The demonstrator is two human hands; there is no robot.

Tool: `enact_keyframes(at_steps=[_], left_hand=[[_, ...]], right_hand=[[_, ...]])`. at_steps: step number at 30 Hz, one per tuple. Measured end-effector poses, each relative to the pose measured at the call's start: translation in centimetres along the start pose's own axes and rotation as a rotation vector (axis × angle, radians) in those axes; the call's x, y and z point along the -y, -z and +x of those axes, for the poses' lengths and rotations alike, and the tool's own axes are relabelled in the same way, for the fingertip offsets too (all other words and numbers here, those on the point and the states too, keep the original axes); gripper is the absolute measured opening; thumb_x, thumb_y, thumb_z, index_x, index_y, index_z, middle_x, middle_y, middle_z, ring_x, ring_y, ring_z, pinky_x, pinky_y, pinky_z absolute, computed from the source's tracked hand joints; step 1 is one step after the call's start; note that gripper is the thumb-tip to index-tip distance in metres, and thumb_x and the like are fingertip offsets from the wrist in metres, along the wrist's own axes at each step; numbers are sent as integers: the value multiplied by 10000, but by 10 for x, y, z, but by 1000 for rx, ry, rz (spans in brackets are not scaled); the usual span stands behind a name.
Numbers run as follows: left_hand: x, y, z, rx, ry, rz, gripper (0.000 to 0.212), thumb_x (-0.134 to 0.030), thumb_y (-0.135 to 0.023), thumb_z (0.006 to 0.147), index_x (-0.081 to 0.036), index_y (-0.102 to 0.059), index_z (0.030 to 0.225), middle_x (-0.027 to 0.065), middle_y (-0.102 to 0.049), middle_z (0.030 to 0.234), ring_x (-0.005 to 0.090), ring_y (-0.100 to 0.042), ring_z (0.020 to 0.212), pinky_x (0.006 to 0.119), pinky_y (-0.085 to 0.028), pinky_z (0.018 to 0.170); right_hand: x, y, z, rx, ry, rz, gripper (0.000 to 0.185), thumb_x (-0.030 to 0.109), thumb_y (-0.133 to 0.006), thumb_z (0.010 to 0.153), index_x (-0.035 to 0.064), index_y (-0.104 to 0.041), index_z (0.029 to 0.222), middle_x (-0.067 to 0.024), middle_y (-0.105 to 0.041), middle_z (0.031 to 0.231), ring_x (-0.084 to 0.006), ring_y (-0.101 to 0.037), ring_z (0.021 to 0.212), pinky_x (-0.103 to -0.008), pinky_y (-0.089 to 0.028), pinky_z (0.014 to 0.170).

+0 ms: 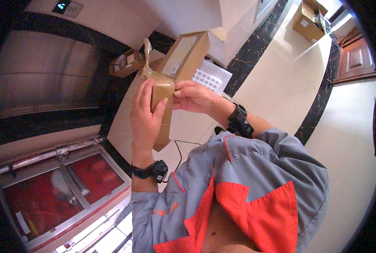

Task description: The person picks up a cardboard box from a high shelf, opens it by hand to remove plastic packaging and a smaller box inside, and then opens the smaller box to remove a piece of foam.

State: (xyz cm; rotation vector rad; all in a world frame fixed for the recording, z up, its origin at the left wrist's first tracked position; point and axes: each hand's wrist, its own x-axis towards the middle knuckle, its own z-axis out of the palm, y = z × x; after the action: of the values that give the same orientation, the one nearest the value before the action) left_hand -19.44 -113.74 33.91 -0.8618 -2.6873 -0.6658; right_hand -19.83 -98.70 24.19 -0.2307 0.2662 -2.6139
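A brown cardboard box (162, 98) is held in front of me between both hands. My left hand (146, 109) lies along its left side, fingers at the upper edge and thumb across the near face. My right hand (195, 96) grips the right edge near the top, with some fingertips hidden behind the cardboard. Shiny clear packing tape (147, 55) covers the top edge, and a loose strip of it sticks up at the left corner. Just beyond stands a cardboard carton (192, 58) with a large pale label; I cannot tell whether it touches the held box.
A white tray with round holes (208, 79) lies on the tiled floor. An open cardboard box (126, 64) stands by the dark wall, another box (308, 25) at far right. A glazed red cabinet (64, 186) is at left. A black cable (178, 150) hangs below.
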Motion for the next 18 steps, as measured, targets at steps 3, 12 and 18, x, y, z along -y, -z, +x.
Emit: enact_keyframes(at_steps=[3,12,18], left_hand=[[11,1,7,75,62,-135,428,-182,-532,836,-24,-418,1217,159,-456,1213,308,-464,1079,353,-373,911],[21,27,-4,106,154,-602,401,-207,-499,861,-6,-441,1204,130,-454,1236,236,-464,1110,321,-366,923],[0,39,-14,89,-36,-231,600,-272,-670,710,-42,-434,1212,127,-419,1269,277,-421,1155,352,-353,939]], right_hand=[[3,-4,0,80,-32,-72,350,85,-449,853,-1,-413,1190,-144,-535,1096,-274,-539,1013,-415,-472,812],[10,-6,6,47,62,-96,452,156,-405,885,176,-256,1311,-109,-443,1235,-301,-511,1059,-451,-508,758],[20,-12,8,77,136,-56,455,146,-375,895,126,-221,1323,-120,-449,1219,-293,-528,1037,-394,-536,739]])
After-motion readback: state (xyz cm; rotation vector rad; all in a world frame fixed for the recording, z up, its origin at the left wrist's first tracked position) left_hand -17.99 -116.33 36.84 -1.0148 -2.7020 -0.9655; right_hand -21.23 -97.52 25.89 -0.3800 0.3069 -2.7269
